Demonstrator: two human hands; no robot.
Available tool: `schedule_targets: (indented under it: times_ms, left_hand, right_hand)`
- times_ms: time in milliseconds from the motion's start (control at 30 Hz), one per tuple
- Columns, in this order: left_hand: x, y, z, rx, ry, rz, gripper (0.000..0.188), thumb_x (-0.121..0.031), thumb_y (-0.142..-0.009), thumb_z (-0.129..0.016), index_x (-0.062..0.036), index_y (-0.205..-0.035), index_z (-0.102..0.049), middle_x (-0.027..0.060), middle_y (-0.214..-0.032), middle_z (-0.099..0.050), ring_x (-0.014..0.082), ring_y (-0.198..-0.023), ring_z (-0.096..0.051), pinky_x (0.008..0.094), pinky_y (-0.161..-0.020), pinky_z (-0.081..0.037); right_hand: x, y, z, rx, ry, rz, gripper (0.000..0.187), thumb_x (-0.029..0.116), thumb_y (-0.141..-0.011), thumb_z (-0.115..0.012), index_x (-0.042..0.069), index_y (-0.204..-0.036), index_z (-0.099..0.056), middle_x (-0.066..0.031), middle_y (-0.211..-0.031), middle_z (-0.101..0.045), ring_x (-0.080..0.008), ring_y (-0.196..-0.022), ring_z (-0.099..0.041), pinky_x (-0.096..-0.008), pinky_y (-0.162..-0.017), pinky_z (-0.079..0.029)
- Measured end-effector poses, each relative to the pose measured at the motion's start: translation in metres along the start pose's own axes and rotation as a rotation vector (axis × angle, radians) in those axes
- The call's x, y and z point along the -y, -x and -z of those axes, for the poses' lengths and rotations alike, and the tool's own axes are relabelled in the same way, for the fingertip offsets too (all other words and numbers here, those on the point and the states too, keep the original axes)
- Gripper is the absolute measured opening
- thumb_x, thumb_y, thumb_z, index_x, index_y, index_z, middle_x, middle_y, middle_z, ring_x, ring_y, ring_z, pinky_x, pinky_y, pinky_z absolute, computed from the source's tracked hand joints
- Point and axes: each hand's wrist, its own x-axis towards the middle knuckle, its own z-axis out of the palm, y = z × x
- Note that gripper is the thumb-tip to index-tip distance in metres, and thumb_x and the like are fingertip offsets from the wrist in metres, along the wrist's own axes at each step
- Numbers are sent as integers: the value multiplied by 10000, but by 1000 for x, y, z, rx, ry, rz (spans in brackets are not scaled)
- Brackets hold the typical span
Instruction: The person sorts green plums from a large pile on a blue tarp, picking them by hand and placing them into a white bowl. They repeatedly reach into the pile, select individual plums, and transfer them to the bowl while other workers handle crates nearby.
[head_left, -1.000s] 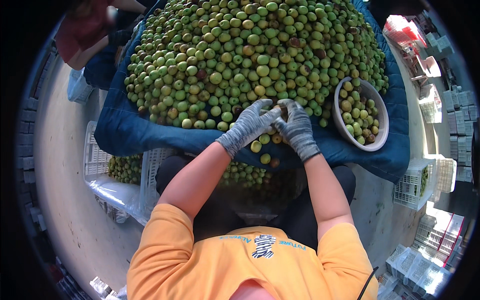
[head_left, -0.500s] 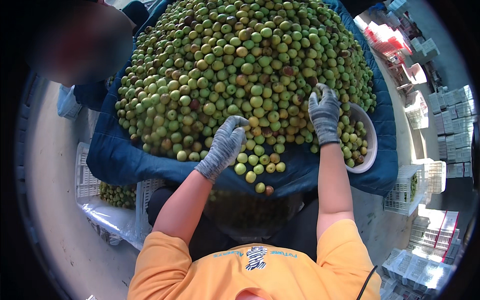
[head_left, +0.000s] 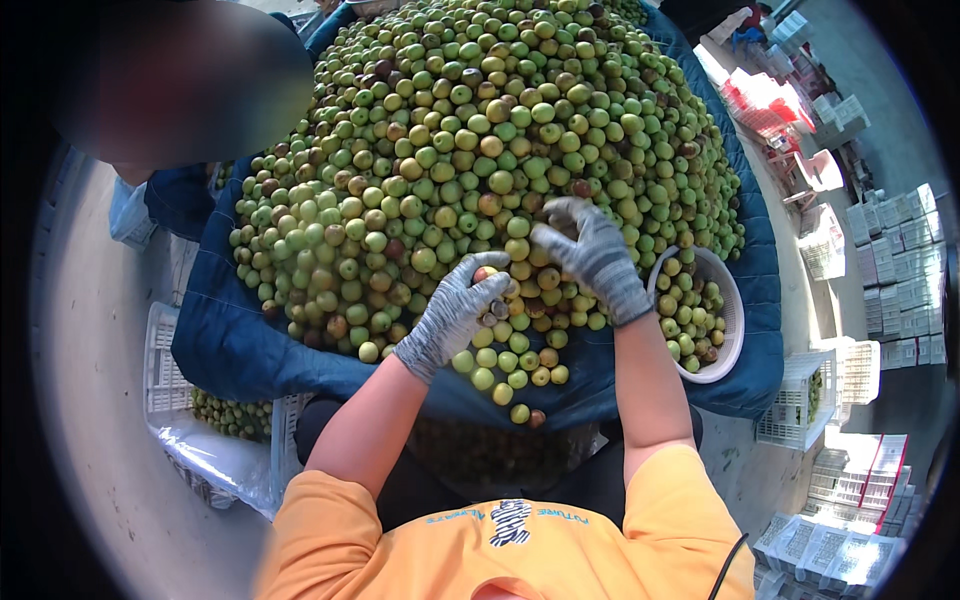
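Note:
A large heap of round green jujubes (head_left: 450, 140), some blotched brown or reddish, lies before me on a dark blue quilted cloth (head_left: 240, 350). My left hand (head_left: 455, 312), in a grey striped knit glove, is at the heap's near edge, its thumb and fingers closed round a reddish jujube (head_left: 485, 274). To its right, my right hand (head_left: 595, 262), gloved alike, hovers over the near slope with thumb and fingers apart; nothing shows in it. A white plastic basket (head_left: 738, 320), part filled with jujubes, stands just right of my right wrist. Several loose jujubes (head_left: 508, 362) lie below my left hand.
At the upper left a co-worker (head_left: 185, 200) is beside the heap, partly blurred. White crates (head_left: 165, 350) holding fruit and plastic film stand at lower left. More crates (head_left: 800, 400) and stacked white baskets (head_left: 905, 270) line the right side. A dark container of fruit sits below the cloth's near edge.
My right hand has moved left from near the basket to the middle of the near slope. The left hand now has a reddish jujube in its fingers. The view has shifted slightly.

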Motion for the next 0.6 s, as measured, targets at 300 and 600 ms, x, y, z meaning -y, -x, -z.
schedule_targets:
  times_ms: [300, 600]
  left_hand:
    - [-7, -10, 12, 13, 102, -37, 213, -300, -955, -631, -88, -950, -609, 10, -871, -631, 94, -723, -570, 250, -614, -449]
    - [-14, -6, 14, 113, 421, -127, 385, -174, -903, -601, -88, -1276, -563, 112, -1258, -606, 229, -998, -651, 284, -728, -522]
  right_hand:
    - [2, -103, 41, -370, 607, -96, 400, 249, -895, -645, 42, -1228, -564, -190, -1267, -576, -354, -1178, -561, -440, -997, -466]
    - [23, -61, 14, -276, 305, -14, 359, 281, -817, -692, 50, -1067, -580, -203, -1024, -627, -346, -990, -636, -429, -868, -519]
